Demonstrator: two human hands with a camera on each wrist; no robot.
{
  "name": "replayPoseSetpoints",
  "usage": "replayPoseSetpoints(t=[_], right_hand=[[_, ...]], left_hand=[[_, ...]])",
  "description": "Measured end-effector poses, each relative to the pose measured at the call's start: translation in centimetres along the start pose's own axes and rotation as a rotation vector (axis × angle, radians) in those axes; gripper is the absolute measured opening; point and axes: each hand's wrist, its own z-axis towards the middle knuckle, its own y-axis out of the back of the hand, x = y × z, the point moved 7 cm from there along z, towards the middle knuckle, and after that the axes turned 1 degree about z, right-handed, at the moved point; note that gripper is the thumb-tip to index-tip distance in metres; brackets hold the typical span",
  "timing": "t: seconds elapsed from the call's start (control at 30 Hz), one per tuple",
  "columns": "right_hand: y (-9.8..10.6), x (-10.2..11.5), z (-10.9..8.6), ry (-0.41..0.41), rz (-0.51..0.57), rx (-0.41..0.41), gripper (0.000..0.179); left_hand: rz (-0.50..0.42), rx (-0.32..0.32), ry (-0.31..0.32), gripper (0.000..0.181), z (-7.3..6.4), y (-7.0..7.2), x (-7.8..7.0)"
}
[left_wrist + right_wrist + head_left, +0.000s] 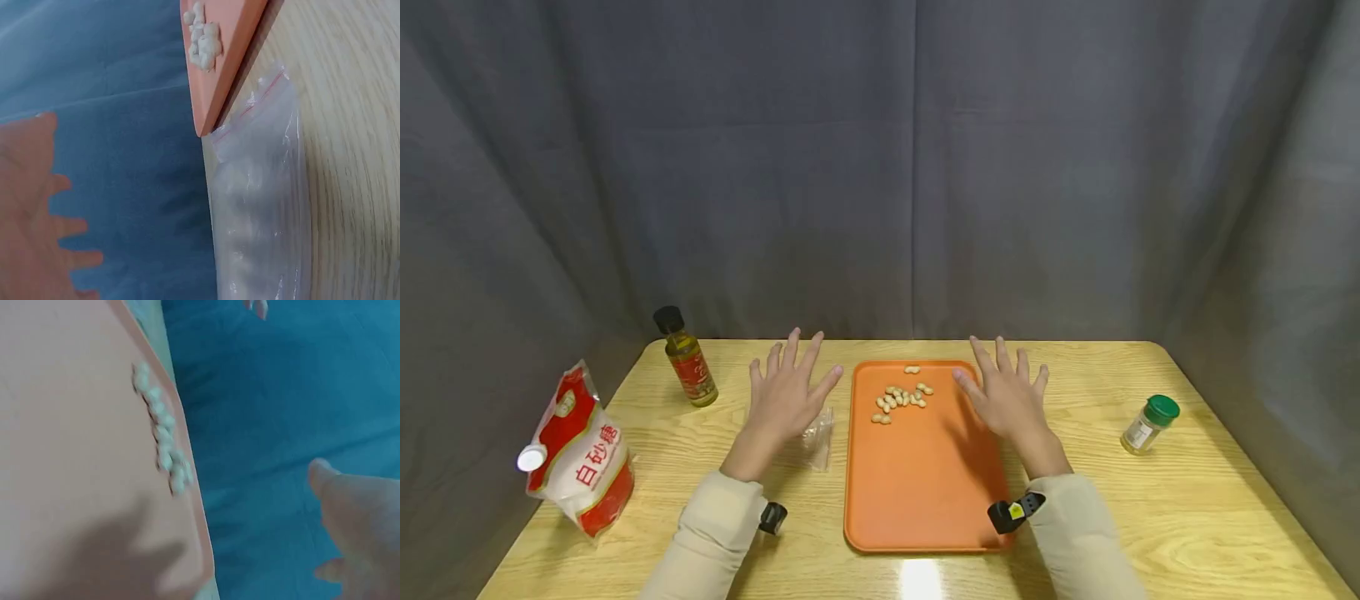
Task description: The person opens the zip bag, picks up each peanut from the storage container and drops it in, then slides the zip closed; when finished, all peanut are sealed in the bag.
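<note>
An orange tray [925, 487] lies on the table, with several unshelled peanuts [901, 397] toward its far end. My left hand [786, 402] hovers left of the tray with its fingers spread, holding nothing. Partly hidden beneath it is a clear zip bag [822, 446]; the left wrist view shows the bag's red seal line and hazy contents [256, 212] that I cannot make out. Over the tray's right edge hangs my right hand [1009, 402], fingers spread and holding nothing, its shadow falling on the tray. In the right wrist view the peanuts [161, 428] sit near the tray's rim.
On the left stand a red and white sugar bag [587, 458] with a white spout cap and a dark-capped oil bottle [694, 371]. A green-lidded jar [1148, 425] is at the right. Grey curtains [880, 167] enclose the wooden table [1187, 533].
</note>
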Motion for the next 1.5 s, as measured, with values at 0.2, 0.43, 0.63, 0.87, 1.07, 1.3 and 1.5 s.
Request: replayPoseSetpoints(t=[0.2, 0.43, 0.63, 0.87, 1.07, 1.3, 1.5], right_hand=[[-2.4, 8.1, -1.6, 0.234, -0.11, -0.005, 0.055], [-6.1, 16.3, -3.4, 0.489, -0.248, -0.017, 0.042], [-9.4, 18.0, -3.7, 0.51, -0.294, 0.07, 0.023], [-10.7, 18.8, -3.9, 0.508, -0.326, 0.038, 0.023], [-10.9, 18.9, -4.0, 0.514, -0.321, 0.009, 0.022], [-8.9, 18.6, -4.2, 0.502, -0.216, -0.096, 0.016], [-5.6, 18.6, -4.3, 0.494, -0.046, -0.319, 0.017]], left_hand=[[-0.31, -0.041, -0.063, 0.035, 0.8, 0.7, 0.9], [-0.352, 0.111, -0.102, 0.024, 1.6, -1.8, 1.0], [-0.427, 0.166, 0.009, 0.023, 1.9, -4.7, 2.0], [-0.418, 0.213, 0.029, 0.015, 1.4, -5.8, 2.4], [-0.504, 0.266, -0.004, 0.013, 1.0, -5.9, 2.5], [-0.881, 0.242, 0.139, 0.02, 0.6, -5.4, 4.2], [-1.092, 0.072, 0.27, 0.017, 0.3, -3.9, 4.4]])
